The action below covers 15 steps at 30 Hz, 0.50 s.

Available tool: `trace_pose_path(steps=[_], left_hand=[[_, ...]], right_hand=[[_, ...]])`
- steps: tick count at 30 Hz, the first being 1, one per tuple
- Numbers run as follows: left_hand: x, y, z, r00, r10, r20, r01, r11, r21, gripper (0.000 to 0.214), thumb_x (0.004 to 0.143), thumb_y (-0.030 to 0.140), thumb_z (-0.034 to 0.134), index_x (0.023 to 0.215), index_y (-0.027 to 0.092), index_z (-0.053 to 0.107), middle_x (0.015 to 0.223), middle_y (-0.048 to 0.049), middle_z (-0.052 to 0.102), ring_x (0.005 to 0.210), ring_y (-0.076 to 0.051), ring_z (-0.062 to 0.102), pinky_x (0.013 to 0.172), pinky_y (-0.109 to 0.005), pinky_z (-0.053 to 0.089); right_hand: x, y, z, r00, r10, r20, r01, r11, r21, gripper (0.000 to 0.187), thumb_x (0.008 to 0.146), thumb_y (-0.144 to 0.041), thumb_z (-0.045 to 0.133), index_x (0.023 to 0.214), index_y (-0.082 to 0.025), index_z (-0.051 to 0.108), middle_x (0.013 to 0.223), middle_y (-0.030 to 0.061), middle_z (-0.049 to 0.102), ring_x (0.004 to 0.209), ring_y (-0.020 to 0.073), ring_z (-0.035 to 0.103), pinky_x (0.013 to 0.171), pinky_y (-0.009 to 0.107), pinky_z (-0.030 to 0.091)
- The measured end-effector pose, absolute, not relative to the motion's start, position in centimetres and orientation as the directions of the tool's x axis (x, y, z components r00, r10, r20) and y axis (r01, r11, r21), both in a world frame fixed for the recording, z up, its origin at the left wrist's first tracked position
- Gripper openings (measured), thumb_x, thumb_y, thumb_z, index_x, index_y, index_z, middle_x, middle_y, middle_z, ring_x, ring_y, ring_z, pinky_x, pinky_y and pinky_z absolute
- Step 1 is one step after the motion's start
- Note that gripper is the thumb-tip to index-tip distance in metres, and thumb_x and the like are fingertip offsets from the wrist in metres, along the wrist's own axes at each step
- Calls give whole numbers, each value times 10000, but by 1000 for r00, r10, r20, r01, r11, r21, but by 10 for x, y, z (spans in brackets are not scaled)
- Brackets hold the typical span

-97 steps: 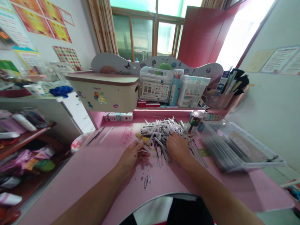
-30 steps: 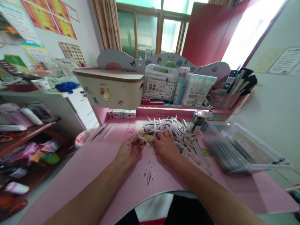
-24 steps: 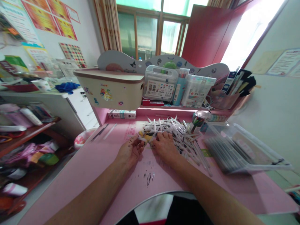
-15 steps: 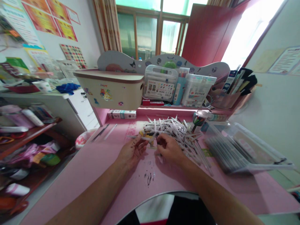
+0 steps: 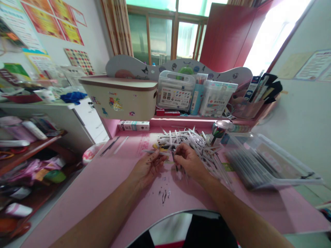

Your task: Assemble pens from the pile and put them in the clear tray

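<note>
A heap of white pens with black parts (image 5: pixel 196 143) lies on the pink desk (image 5: pixel 103 186). My left hand (image 5: pixel 147 167) pinches a thin white pen (image 5: pixel 152 152) that lies across its fingertips. My right hand (image 5: pixel 187 160), at the heap's near left edge, has its fingers closed on a thin dark refill (image 5: pixel 174 160) that points down toward the desk. The two hands almost touch. Small black bits (image 5: pixel 163 194) are scattered on the desk just in front of them.
A clear plastic tray (image 5: pixel 269 162) of pens sits at the right. A round tin (image 5: pixel 216 130) stands behind the heap. A cream storage box (image 5: pixel 120 96), marker cases (image 5: pixel 176 91) and a holder fill the back shelf. Cluttered shelves (image 5: pixel 28 144) stand at the left.
My right hand left the heap and came up with a dark refill pinched in its fingers. My left hand lifted a white pen off the desk toward it.
</note>
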State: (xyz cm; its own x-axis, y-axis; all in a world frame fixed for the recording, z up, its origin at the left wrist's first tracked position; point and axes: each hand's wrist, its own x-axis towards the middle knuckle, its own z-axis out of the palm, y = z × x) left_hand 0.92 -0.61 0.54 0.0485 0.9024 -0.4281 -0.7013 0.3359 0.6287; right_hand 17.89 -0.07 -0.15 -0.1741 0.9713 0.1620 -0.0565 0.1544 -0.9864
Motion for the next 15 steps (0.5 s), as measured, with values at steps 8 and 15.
trace_pose_path(steps=[8, 15], left_hand=[[10, -6, 2, 62, 915, -399, -724, 317, 613, 139, 923, 2, 544, 903, 83, 655, 753, -90, 749, 577, -145, 730, 505, -184, 603], [10, -7, 3, 39, 914, -403, -718, 306, 625, 134, 913, -1, 559, 887, 93, 651, 742, -82, 741, 582, -143, 729, 502, -176, 598]], right_hand=[[176, -2, -1, -163, 973, 163, -47, 157, -986, 106, 716, -259, 689, 789, -207, 633, 763, -12, 641, 695, 132, 613, 673, 269, 510], [175, -3, -3, -103, 974, 201, 66, 208, -976, 108, 734, -291, 679, 767, -209, 617, 697, -19, 620, 663, 146, 600, 637, 276, 491]])
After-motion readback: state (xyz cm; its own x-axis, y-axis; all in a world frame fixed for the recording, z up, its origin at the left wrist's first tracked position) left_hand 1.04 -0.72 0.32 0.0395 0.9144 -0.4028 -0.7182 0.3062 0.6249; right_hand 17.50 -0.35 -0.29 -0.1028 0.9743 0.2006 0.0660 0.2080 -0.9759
